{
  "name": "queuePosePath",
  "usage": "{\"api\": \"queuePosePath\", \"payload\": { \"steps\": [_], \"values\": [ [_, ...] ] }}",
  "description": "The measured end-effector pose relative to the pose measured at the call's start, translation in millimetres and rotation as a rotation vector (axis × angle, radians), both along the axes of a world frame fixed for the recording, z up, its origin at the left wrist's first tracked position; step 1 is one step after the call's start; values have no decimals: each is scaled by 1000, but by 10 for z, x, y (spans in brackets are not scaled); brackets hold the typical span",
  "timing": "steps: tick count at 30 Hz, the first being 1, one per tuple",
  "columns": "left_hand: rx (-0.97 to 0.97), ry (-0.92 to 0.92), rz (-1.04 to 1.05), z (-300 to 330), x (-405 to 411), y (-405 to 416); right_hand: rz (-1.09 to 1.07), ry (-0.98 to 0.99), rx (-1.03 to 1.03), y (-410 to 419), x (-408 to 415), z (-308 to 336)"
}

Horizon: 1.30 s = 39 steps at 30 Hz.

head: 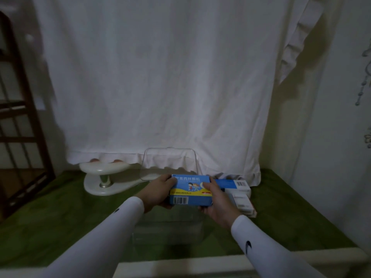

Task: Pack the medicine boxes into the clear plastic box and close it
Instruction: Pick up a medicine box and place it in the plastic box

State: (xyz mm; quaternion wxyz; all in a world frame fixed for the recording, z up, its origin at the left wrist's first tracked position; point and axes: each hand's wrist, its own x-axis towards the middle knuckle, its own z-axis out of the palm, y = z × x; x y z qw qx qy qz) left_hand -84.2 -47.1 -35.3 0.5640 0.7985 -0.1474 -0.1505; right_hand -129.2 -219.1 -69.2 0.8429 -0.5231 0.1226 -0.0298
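I hold a blue and yellow medicine box with a barcode between both hands, above the clear plastic box, which stands open on the green table. My left hand grips the medicine box's left end and my right hand grips its right end. The clear lid leans upright against the white cloth behind. To the right lies a small pile of other medicine boxes: a blue and white one on top and white ones below.
A white two-tier stand sits at the back left of the green tabletop. A white cloth hangs behind. A dark wooden frame stands at the far left. The table's pale front edge runs below.
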Motion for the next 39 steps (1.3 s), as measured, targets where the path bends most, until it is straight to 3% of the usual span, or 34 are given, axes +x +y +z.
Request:
{"api": "queuePosePath", "payload": {
  "steps": [29,39],
  "values": [
    [8,25,147,15,-14,782,281,-68,-104,689,275,-31],
    [-3,50,210,-27,37,796,163,-46,-63,632,330,-95]
  ]
}}
